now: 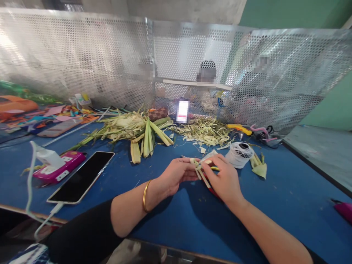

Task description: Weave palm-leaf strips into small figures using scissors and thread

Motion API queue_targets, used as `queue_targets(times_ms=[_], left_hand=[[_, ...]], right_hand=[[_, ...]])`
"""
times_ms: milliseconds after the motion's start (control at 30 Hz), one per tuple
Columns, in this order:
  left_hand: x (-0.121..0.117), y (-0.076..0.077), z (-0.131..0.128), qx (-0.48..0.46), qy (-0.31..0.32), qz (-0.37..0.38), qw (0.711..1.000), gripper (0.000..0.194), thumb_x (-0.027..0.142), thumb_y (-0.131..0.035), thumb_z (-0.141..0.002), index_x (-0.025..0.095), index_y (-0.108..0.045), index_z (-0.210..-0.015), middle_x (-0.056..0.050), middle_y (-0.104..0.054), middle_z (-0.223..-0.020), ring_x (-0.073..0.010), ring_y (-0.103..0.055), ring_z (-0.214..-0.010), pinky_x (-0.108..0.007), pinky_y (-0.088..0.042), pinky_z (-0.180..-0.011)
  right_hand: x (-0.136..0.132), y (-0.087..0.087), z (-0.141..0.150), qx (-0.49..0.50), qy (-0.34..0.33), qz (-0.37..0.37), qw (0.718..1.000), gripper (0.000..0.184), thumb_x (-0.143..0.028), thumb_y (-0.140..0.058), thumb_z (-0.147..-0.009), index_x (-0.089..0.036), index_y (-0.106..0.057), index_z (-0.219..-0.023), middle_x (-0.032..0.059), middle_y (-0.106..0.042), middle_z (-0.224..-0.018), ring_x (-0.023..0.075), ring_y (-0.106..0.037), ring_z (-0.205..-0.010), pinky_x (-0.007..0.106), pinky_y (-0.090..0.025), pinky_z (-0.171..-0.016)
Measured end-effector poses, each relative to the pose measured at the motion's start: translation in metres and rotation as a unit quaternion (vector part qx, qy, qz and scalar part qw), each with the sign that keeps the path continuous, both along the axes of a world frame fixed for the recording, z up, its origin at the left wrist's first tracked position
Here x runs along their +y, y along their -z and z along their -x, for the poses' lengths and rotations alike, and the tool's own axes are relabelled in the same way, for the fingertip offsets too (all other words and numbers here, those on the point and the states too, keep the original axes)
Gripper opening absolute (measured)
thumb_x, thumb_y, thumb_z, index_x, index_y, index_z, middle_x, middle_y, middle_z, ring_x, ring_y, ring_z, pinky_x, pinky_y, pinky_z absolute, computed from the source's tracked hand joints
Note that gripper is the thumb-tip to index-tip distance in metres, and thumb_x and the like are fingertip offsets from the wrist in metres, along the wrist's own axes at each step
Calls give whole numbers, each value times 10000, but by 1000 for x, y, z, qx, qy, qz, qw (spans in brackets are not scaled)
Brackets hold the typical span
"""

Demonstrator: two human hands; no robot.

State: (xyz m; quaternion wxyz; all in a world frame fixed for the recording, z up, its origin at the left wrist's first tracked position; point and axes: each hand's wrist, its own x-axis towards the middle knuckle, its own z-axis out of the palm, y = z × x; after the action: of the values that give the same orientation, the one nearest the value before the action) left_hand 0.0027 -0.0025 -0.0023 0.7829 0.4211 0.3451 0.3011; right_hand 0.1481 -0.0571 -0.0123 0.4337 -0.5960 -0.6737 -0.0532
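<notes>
My left hand, with a gold bangle at its wrist, pinches a small piece of pale corn husk strips just above the blue table. My right hand closes on the same strips from the other side, fingertips nearly meeting those of the left. Narrow ends of husk hang down between the two hands. A tool with red and yellow handles shows under my right hand; its kind is mostly hidden, and whether that hand grips it I cannot tell. A spool of white tape or ribbon stands beside my right hand.
Corn husks lie heaped at the back, next to a pile of husk shreds. A charging phone and a magenta power strip are at left. A perforated metal screen closes the table's far side, people behind it.
</notes>
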Motion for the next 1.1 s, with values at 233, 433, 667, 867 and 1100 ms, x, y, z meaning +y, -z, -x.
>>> queue_targets(times_ms=[233, 433, 667, 867, 1100], left_hand=[[-1, 1, 0, 20, -9, -36, 999, 205, 180, -752, -661, 126, -726, -858, -31, -670, -691, -87, -594, -585, -204, -476, -617], [5, 1, 2, 1, -46, -8, 999, 139, 127, -711, -670, 118, -719, -809, -34, -658, -709, -59, -527, -543, -181, -427, -546], [5, 2, 3, 29, -39, -49, 998, 277, 180, -754, -614, 121, -729, -883, -3, -619, -649, -51, -472, -520, -178, -357, -515], [0, 0, 3, 63, 22, -160, 985, 131, 246, -723, -608, 130, -708, -665, 1, -616, -619, -67, -454, -545, -202, -333, -537], [-1, -3, 3, 63, 84, -151, 983, 105, 229, -664, -647, 135, -696, -682, -16, -643, -644, -71, -452, -532, -218, -334, -547]], right_hand=[[6, 8, -6, 81, 18, 144, 986, 199, -354, -502, -859, -226, -569, -722, -1, -640, -609, 185, -597, -586, 280, -433, -559], [3, -5, -12, -134, -12, -48, 990, 189, -231, -546, -861, -190, -622, -1029, 103, -658, -972, 243, -617, -906, 368, -474, -763], [1, -14, -10, -267, -154, -101, 946, 204, -155, -491, -925, -212, -671, -848, 32, -696, -873, 191, -595, -916, 366, -410, -877], [5, -7, -14, -95, -140, -5, 986, 148, -241, -506, -932, -211, -626, -852, 51, -687, -951, 193, -614, -926, 348, -428, -846], [8, -2, -15, 10, -40, 119, 992, 181, -300, -508, -878, -219, -506, -717, -4, -555, -675, 158, -524, -622, 262, -385, -568]])
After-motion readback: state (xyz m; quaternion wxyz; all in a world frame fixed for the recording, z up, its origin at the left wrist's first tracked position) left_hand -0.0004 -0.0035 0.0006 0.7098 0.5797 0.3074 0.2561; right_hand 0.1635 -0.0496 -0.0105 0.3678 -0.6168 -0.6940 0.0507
